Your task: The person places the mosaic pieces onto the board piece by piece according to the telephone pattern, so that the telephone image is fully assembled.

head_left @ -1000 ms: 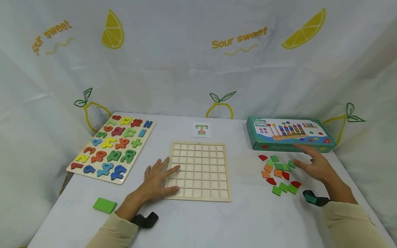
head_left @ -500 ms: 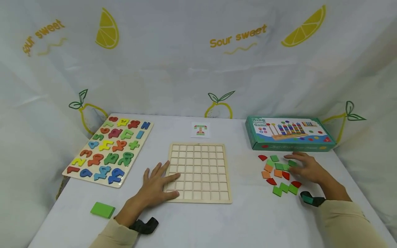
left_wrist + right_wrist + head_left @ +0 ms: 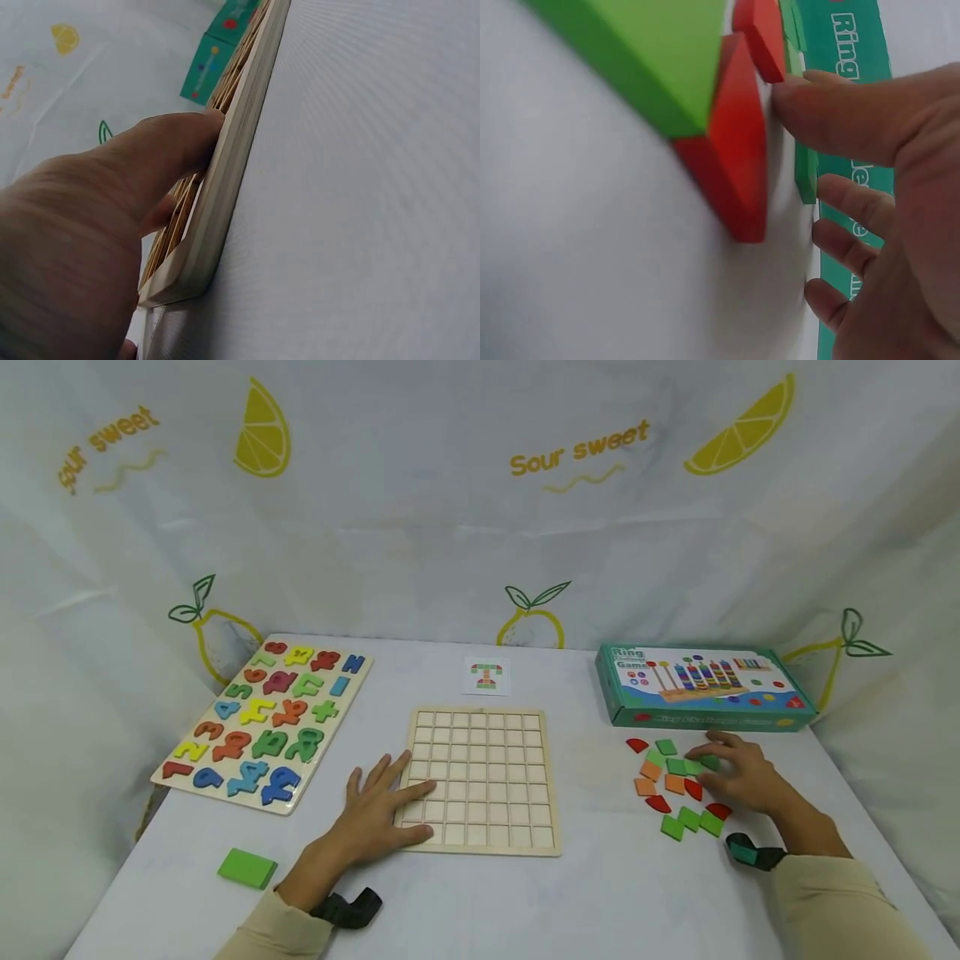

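Observation:
My left hand (image 3: pixel 371 814) lies spread over the left edge of a wooden grid board (image 3: pixel 480 777), thumb and fingers resting on its near left part. In the left wrist view, the thumb (image 3: pixel 172 142) presses on the board's rim (image 3: pixel 217 187). My right hand (image 3: pixel 746 777) is low over a loose group of small tiles at the right. Its thumb and index finger stand apart around a green square tile (image 3: pixel 692 767). Another green tile (image 3: pixel 805 169) lies under the hand, beside the other fingers. Red quarter-round pieces (image 3: pixel 739 150) and orange squares (image 3: pixel 645 787) lie close by.
A picture card (image 3: pixel 487 676) lies behind the board. At the left are a number puzzle board (image 3: pixel 296 752) and a green block (image 3: pixel 247 868). A teal Ring Challenge Game box (image 3: pixel 705 687) stands behind the tiles, near the right hand's fingers.
My right hand has come down and left from beside the box onto the tiles, its thumb and index finger drawing closer together. The left hand has stayed on the board.

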A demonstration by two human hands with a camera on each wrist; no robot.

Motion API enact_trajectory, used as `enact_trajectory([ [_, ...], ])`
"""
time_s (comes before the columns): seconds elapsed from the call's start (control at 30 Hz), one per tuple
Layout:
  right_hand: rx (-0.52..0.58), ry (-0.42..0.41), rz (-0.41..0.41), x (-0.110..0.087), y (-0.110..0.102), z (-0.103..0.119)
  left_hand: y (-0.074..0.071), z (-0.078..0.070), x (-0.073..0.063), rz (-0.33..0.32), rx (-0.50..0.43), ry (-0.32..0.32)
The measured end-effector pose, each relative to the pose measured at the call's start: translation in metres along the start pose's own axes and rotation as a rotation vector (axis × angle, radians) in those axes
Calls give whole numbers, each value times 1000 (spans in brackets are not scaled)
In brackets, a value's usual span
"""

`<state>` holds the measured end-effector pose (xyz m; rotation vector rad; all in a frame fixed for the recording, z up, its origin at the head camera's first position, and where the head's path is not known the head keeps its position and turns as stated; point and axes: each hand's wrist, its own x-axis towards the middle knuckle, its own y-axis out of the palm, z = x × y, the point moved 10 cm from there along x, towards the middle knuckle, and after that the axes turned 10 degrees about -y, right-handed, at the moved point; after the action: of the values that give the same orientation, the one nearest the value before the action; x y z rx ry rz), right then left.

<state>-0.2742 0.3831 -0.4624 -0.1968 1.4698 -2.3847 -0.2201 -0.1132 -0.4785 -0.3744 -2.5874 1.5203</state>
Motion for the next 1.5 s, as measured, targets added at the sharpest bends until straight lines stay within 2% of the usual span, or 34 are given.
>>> enact_trajectory([
  [0.2, -33, 3, -26, 0, 2, 1, -1, 0, -1, -10, 9, -4],
  [0.4, -30, 22, -82, -3, -14, 16, 0, -1, 0, -10, 15, -3],
  [0.53, -25, -26, -146, -4, -30, 43, -2, -2, -1, -19, 14, -8],
  [0.83, 22, -213, -302, -2, -51, 116, -3, -4, 0, -21, 15, -1],
  [1.03, 60, -299, -334, 4, -48, 154, -3, -3, -2, -20, 19, -4],
  [1.2, 104, -323, -368, 7, -44, 173, -3, -3, -3, -21, 3, 0],
  [1.5, 148, -433, -420, 25, -31, 209, -3, -3, -4, -28, 9, 1],
])
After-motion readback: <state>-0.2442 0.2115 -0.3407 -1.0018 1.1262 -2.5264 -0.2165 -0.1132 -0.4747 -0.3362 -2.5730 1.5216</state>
